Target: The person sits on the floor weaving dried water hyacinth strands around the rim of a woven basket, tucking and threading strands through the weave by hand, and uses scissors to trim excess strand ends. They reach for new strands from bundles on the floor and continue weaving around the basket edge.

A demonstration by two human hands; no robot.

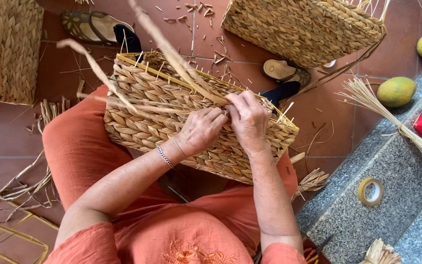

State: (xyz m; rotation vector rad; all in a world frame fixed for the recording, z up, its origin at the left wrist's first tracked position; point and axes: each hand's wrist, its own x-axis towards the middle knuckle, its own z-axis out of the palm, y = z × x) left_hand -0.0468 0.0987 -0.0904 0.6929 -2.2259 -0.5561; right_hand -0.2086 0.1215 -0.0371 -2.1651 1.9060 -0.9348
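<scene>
A half-woven straw basket [157,105] with a yellow wire frame rests on my lap, over orange trousers. My left hand [200,131] presses on the basket's woven side, fingers curled around a straw strand. My right hand [248,120] pinches the same dried strand [172,56] at the basket's rim; the strand runs up and away to the top left. A second loose strand [91,61] sticks out to the left. A thin bracelet sits on my left wrist.
A finished woven basket [301,27] lies at the top, another woven piece [6,49] at the left. Two sandals, two green-yellow fruits [396,91], a tape roll [370,191], a red box and a straw bundle sit on or near the stone step. Yellow wire frames lie bottom left.
</scene>
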